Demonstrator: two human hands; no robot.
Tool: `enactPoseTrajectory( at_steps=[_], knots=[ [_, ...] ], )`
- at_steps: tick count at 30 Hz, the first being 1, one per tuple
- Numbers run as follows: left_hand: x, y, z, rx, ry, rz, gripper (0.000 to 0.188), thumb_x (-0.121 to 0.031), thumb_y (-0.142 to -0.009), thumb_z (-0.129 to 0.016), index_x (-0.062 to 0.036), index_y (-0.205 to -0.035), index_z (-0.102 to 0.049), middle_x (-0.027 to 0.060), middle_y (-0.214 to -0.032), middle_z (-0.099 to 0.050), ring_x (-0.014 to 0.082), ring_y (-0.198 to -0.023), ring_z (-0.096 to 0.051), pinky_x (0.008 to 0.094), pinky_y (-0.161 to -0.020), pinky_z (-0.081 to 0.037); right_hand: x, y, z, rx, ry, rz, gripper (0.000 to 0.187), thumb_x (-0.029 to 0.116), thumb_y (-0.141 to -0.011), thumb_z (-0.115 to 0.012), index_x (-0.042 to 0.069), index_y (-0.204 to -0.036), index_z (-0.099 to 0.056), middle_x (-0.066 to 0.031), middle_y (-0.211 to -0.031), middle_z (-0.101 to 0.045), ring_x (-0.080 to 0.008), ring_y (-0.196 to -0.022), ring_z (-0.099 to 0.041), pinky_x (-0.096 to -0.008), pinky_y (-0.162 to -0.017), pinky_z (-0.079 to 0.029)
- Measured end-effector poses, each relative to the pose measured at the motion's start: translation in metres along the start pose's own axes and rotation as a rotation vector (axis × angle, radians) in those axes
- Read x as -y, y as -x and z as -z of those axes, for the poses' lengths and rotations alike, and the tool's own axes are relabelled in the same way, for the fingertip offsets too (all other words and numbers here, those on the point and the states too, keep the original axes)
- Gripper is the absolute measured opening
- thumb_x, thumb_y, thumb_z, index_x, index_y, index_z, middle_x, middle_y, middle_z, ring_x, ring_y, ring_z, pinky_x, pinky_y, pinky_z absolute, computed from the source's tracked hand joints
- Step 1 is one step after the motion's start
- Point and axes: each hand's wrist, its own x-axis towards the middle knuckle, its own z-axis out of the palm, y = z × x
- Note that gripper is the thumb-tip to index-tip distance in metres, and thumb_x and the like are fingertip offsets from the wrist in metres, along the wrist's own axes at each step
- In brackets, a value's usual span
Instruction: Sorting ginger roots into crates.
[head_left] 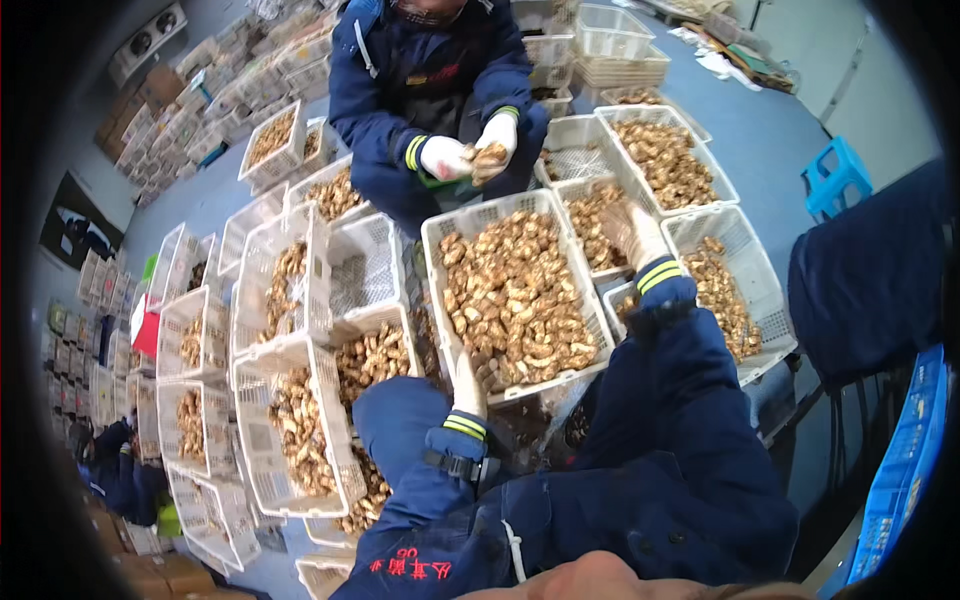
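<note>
A white plastic basket [437, 232] full of brown and cream mushrooms [515, 300] stands in front of me. My left hand [468, 385], in a white glove, is at its near left corner, against the mushrooms. Its fingertips are hidden among them, so I cannot see whether it grips one. To the right, my gloved right hand [638, 238] reaches over a smaller basket of mushrooms [597, 225]. Its brown-stained fingers look stretched out and somewhat blurred, with nothing visible in them. A larger mushroom basket [768, 285] stands just right of that forearm.
Opposite me a person [430, 110] in a dark blue jacket and white gloves holds a mushroom [488, 160]. More mushroom baskets [255, 385] crowd the left side. A blue stool [836, 178] and a blue crate [905, 470] are at the right.
</note>
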Motion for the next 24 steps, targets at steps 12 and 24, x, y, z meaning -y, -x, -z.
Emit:
enactPoseTrajectory(
  at_steps=[12,24],
  knots=[
    [0.004,-0.004,-0.007,-0.002,-0.058,0.033,0.078,-0.065,-0.085,-0.041,-0.0027,-0.132,-0.037,0.0108,-0.114,-0.055,0.0178,-0.087,-0.055,0.0340,-0.072,-0.050,-0.176,0.015,0.012,0.449,2.239,0.297,0.047,0.029,-0.074,-0.067,0.015,-0.118,-0.055,-0.0051,-0.109,-0.061,-0.0249,-0.110,-0.051,-0.0422,-0.093,-0.039],
    [-0.014,0.023,0.014,0.125,0.101,-0.092,0.049,-0.025,-0.092,-0.053,-0.0101,-0.135,-0.036,0.0074,-0.105,-0.056,0.0165,-0.077,-0.056,0.0281,-0.061,-0.049,-0.139,0.099,-0.053,0.568,1.245,0.255,0.042,0.002,-0.080,-0.060,0.007,-0.121,-0.056,-0.0155,-0.118,-0.059,-0.0273,-0.110,-0.056,-0.0329,-0.095,-0.043]
  ],
)
